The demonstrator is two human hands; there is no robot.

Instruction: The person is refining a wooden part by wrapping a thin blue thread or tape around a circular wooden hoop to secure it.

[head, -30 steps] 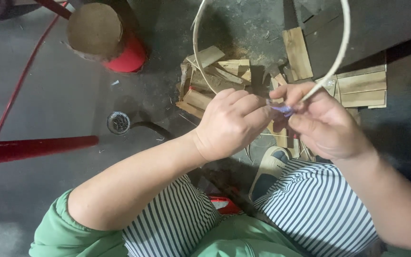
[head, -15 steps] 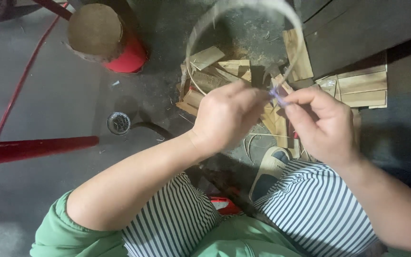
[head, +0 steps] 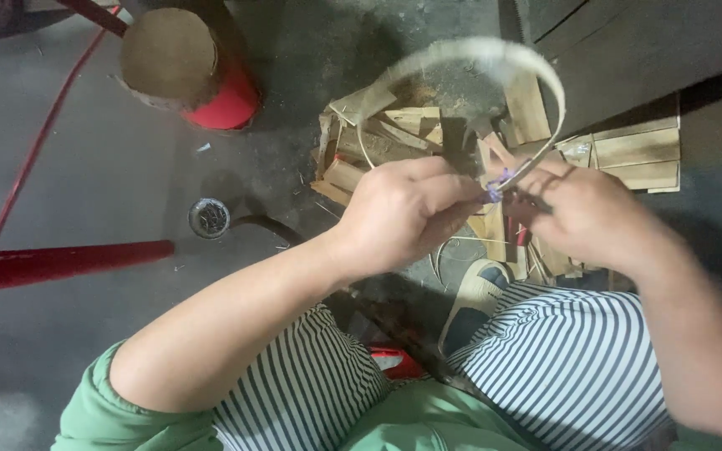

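A thin pale bamboo strip (head: 461, 52) is bent into a hoop above my hands, blurred with motion. My left hand (head: 403, 213) pinches the hoop where its ends meet, and my right hand (head: 582, 213) grips the same joint from the other side. A small purple tie (head: 495, 190) shows at the joint between my fingertips. Both hands hover over a pile of cut wood and bamboo pieces (head: 394, 134) on the dark floor.
A red-based cylinder with a tan top (head: 185, 67) stands at upper left. A red bar (head: 60, 263) lies at left, with a red cord (head: 35, 150) beyond it. A round floor drain (head: 209, 217) sits near. Wooden planks (head: 637, 154) lie at right. My shoe (head: 478, 296) is below.
The hoop has swung down and tilted, now looking smaller and flatter. My hands stay together at the joint and have shifted slightly.
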